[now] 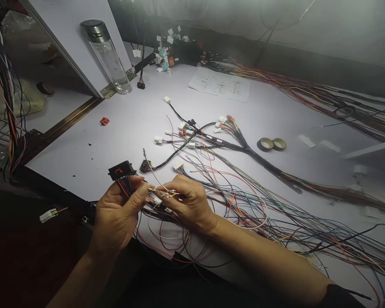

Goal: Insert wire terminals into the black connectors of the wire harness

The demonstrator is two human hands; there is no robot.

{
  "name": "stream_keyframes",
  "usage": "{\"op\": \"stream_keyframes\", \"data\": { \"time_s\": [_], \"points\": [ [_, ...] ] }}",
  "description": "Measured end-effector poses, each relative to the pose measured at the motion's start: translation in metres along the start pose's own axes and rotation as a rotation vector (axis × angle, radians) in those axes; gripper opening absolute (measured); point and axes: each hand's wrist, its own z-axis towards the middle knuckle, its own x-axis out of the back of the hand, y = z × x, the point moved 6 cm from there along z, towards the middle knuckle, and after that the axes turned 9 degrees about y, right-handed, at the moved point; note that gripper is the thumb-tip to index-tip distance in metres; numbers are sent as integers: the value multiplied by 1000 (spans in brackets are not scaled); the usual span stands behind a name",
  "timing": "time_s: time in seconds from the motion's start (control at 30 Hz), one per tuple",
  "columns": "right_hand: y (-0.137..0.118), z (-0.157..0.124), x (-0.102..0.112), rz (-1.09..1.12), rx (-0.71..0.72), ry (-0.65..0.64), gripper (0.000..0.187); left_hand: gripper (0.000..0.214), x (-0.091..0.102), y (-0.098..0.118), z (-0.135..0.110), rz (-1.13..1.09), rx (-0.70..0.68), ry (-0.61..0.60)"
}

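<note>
The left hand (117,214) is closed on the black connector (122,171), gripping it by the wires at its base, so its body stands up and away from the fingers (140,192) over the near edge of the tabletop (115,141). Just to its right, nearly touching, the right hand (189,203) pinches a thin white wire (152,173). The wire's long axis runs up and leftward from the pinch, its free tip ending just right of the connector. What else sits in that pinch is too small to tell.

White bench (122,128), black connector (122,170) with red mark, small red clip (104,121) near left edge, white plugs (178,164), multicoloured wires (276,222), black tape rolls (271,144), clear bottle (111,57) with grey cap.
</note>
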Motion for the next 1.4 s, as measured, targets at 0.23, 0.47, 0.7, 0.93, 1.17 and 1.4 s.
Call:
{"op": "stream_keyframes", "data": {
  "time_s": [0.23,0.47,0.7,0.93,1.17,1.4],
  "points": [
    [-2,0,1,-67,64,16,10,36,4,4,15,-48,257,29],
    [-9,3,1,-139,107,18,8,28,4,5,23,-139,290,135],
    [-20,2,-9,-227,103,51,12,24,9,4,12,-221,326,139],
    [-25,-6,-25,-342,51,41,9,25,8,0,-4,-207,362,125],
    [-25,-11,-29,-453,12,23,10,20,12,-1,-16,-171,300,98],
    [-28,-19,-29,-492,130,88,6,13,14,-8,-18,-178,198,35]
  ]
}}
